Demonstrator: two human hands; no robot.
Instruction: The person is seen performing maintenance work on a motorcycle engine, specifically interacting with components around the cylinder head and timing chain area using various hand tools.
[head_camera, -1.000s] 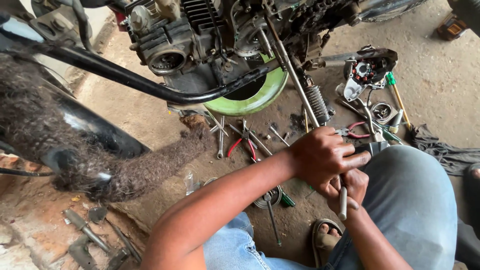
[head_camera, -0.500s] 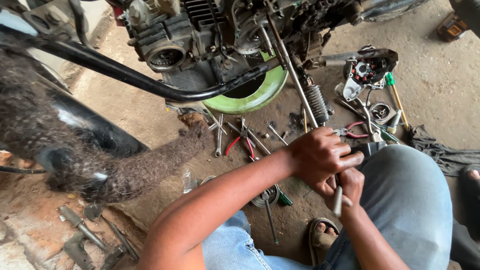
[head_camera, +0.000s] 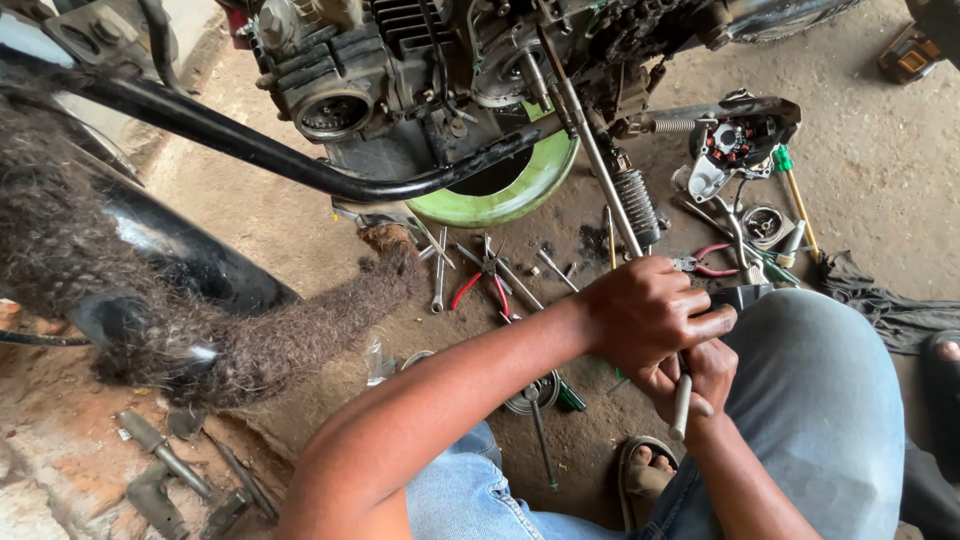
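Fingers (head_camera: 700, 325) of the left hand (head_camera: 645, 315) are curled tight over a small dark part (head_camera: 745, 296) resting on the person's denim-clad knee (head_camera: 820, 390), while the right hand (head_camera: 700, 375), tucked just beneath it, grips a slim metal tool handle (head_camera: 681, 405) whose pale end pokes down past the thumb. What the tool's tip meets is hidden under the left palm.

The part sits well clear of the motorcycle engine (head_camera: 400, 60), which hangs in the frame above the hands with one side cover off and a round port (head_camera: 325, 115) open. A lime-green drain pan (head_camera: 505, 190) sits on the floor right under the engine. Between the pan and the hands lie red-handled pliers (head_camera: 480, 285), a spanner (head_camera: 440, 285) and loose bolts on the oil-stained concrete floor (head_camera: 880, 170). To the right of the engine rest a removed stator cover with copper windings (head_camera: 735, 140), a green-handled screwdriver (head_camera: 790, 190), a second pair of red pliers (head_camera: 705, 265) and a dark rag (head_camera: 880, 300). Left of the engine, a fuzzy brown seat cover (head_camera: 200, 320) drapes over the black frame tube (head_camera: 250, 150).

Judging by the spread, the strip-down looks well advanced: covers are off and parts laid out, while the piece in hand is not yet finished and nothing appears refitted.
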